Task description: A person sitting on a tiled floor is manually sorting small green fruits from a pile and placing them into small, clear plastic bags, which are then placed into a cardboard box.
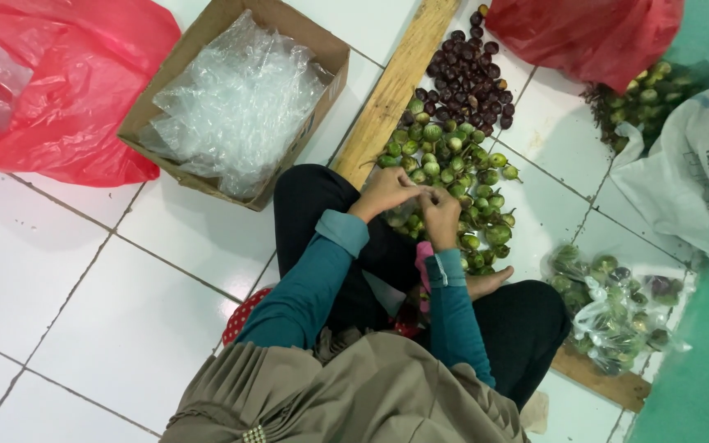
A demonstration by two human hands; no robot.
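Small clear bag (pixel 401 215) pinched between left hand (pixel 384 192) and right hand (pixel 441 215), fingers clenched on it, over green eggplants (pixel 453 176) heaped on tiled floor (pixel 125 312) beside wooden plank (pixel 395 86).

Single view only, from a head-worn camera looking almost straight down on the seated wearer. The wearer's grey-brown draped garment (pixel 346 394) fills the lower middle; teal-sleeved arms extend up-frame toward the centre. The range takes in a wide stretch of white tiled floor (pixel 84 279), with an open brown cardboard box of clear plastic bags (pixel 240 98) at the top. There is no second view, so nothing is shared.
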